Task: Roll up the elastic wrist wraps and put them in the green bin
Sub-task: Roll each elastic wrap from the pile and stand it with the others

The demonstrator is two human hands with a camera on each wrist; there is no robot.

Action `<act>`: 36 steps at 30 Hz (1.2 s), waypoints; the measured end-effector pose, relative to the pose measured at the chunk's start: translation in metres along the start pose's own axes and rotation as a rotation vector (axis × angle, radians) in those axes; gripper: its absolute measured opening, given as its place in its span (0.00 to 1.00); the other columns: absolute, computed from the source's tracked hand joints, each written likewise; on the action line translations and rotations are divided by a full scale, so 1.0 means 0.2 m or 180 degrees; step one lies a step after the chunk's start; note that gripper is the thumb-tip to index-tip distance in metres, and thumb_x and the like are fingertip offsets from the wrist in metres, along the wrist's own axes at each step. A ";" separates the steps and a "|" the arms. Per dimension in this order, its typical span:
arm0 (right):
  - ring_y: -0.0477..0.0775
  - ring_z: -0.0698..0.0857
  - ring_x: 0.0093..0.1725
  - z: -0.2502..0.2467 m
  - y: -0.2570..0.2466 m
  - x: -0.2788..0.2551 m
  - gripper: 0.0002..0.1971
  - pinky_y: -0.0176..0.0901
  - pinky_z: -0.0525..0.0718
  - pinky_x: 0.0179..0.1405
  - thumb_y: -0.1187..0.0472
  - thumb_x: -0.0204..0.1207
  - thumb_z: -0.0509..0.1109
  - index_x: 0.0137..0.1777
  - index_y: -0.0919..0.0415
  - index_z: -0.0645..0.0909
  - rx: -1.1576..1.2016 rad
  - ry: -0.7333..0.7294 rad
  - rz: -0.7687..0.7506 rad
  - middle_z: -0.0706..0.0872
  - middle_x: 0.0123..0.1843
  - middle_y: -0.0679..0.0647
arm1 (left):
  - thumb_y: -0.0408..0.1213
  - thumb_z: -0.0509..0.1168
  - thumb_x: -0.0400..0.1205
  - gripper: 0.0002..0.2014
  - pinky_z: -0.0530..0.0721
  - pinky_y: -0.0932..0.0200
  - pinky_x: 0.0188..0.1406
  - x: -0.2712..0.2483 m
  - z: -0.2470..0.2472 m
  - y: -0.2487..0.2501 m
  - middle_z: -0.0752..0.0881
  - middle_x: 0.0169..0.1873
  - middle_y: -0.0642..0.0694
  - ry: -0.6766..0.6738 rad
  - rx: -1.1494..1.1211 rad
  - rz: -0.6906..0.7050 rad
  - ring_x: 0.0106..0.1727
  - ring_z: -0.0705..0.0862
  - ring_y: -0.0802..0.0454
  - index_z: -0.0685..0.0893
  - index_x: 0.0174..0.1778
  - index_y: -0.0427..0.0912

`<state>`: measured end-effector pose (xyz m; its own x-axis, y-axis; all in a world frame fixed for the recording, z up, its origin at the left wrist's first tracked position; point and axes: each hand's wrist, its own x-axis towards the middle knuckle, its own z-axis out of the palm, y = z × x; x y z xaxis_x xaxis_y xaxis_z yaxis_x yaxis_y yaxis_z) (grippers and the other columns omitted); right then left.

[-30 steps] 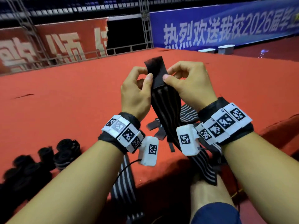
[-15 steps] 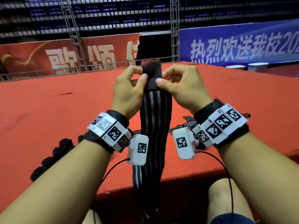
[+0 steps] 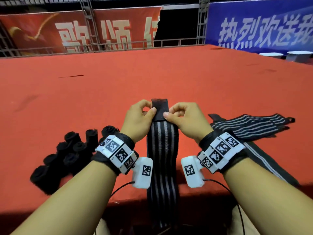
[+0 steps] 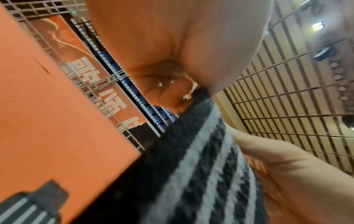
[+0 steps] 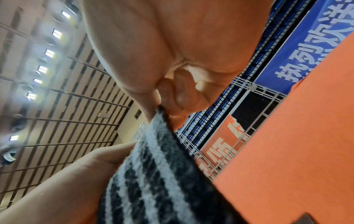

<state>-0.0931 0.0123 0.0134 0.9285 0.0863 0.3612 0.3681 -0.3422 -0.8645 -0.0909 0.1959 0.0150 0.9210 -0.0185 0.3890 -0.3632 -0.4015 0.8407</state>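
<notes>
Head view, lower centre: a ribbed black-and-grey striped elastic wrap (image 3: 162, 163) hangs over the red felt surface (image 3: 152, 78) edge, its fuzzy black tab pinched by left hand (image 3: 138, 118) and right hand (image 3: 185, 120), thumbs on top. Black rolled wraps (image 3: 67, 150) lie lower left, flat striped wraps (image 3: 250, 126) right. Blue banner (image 3: 260, 28), upper right, reads "热烈欢送".

black grey-striped wrist wrap (image 3: 162, 160), red carpet (image 3: 152, 78), blue banner (image 3: 260, 26)
</notes>
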 end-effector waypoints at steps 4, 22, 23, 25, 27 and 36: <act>0.48 0.87 0.35 0.09 0.18 0.12 0.09 0.50 0.86 0.42 0.53 0.74 0.80 0.41 0.56 0.85 -0.0060 0.0058 0.0148 0.89 0.33 0.51 | 0.39 0.70 0.85 0.03 0.72 0.62 0.23 0.06 0.04 -0.16 0.84 0.24 0.51 -0.0074 -0.0177 -0.0367 0.21 0.77 0.57 0.83 0.47 0.47; 0.50 0.73 0.30 0.32 0.74 0.24 0.17 0.42 0.73 0.34 0.61 0.78 0.78 0.30 0.58 0.76 -0.0960 -0.1466 0.1636 0.76 0.28 0.51 | 0.39 0.74 0.82 0.04 0.84 0.56 0.33 0.26 0.20 -0.82 0.88 0.32 0.48 -0.0262 0.0160 -0.1467 0.32 0.87 0.50 0.86 0.48 0.48; 0.51 0.73 0.31 0.33 0.75 0.24 0.16 0.41 0.73 0.34 0.61 0.78 0.77 0.31 0.58 0.76 -0.0967 -0.1443 0.1696 0.76 0.29 0.52 | 0.40 0.75 0.81 0.06 0.85 0.55 0.35 0.27 0.21 -0.83 0.89 0.34 0.49 -0.0330 0.0198 -0.1509 0.34 0.87 0.50 0.86 0.50 0.49; 0.53 0.74 0.31 0.34 0.76 0.25 0.16 0.42 0.74 0.34 0.61 0.79 0.77 0.32 0.58 0.76 -0.0982 -0.1392 0.1826 0.76 0.29 0.55 | 0.40 0.78 0.78 0.12 0.85 0.55 0.40 0.27 0.24 -0.84 0.88 0.33 0.52 -0.0473 0.0263 -0.1651 0.34 0.87 0.52 0.84 0.54 0.50; 0.54 0.75 0.32 0.36 0.77 0.25 0.19 0.43 0.76 0.36 0.60 0.79 0.76 0.30 0.57 0.74 -0.1088 -0.1319 0.1908 0.77 0.29 0.55 | 0.37 0.80 0.76 0.19 0.85 0.55 0.45 0.26 0.25 -0.86 0.87 0.31 0.54 -0.0592 0.0391 -0.1745 0.34 0.87 0.54 0.82 0.59 0.50; 0.52 0.84 0.39 0.34 0.73 0.23 0.11 0.54 0.88 0.54 0.54 0.75 0.81 0.41 0.59 0.84 -0.0929 -0.1570 0.1883 0.92 0.43 0.60 | 0.36 0.80 0.77 0.23 0.84 0.55 0.64 0.32 0.23 -0.85 0.85 0.36 0.58 -0.0343 0.0819 -0.1855 0.46 0.87 0.52 0.88 0.68 0.54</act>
<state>0.0078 0.0299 -0.1206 0.9049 0.1932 -0.3793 -0.1531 -0.6837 -0.7135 0.0371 0.2207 -0.1206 0.9709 0.1824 -0.1552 0.2337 -0.5799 0.7804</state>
